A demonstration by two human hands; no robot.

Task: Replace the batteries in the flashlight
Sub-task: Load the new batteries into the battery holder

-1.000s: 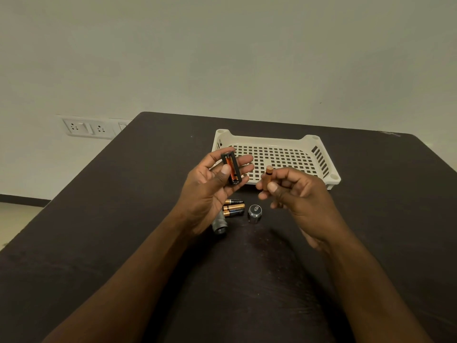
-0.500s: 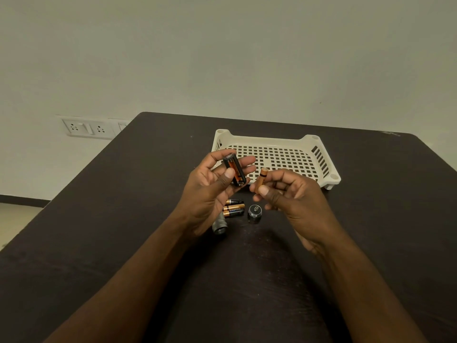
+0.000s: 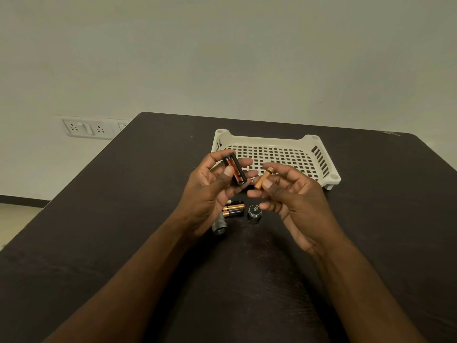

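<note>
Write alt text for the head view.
Left hand holds a black battery holder; right hand pinches one battery beside it. On the dark table: three batteries, flashlight body, cap, white tray.

We hold the battery holder [image 3: 234, 171] in our left hand [image 3: 212, 191], left of the battery [image 3: 263, 177] in our right hand [image 3: 291, 201]. Below, three batteries [image 3: 232, 208] lie on the table [image 3: 123, 219] left of the cap [image 3: 254, 211]; the tray [image 3: 319, 154] sits behind.

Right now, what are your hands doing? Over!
Left hand grips battery holder. Right hand pinches one battery, close beside holder, not yet in. Three batteries, cap, flashlight on table. Nothing between.
</note>
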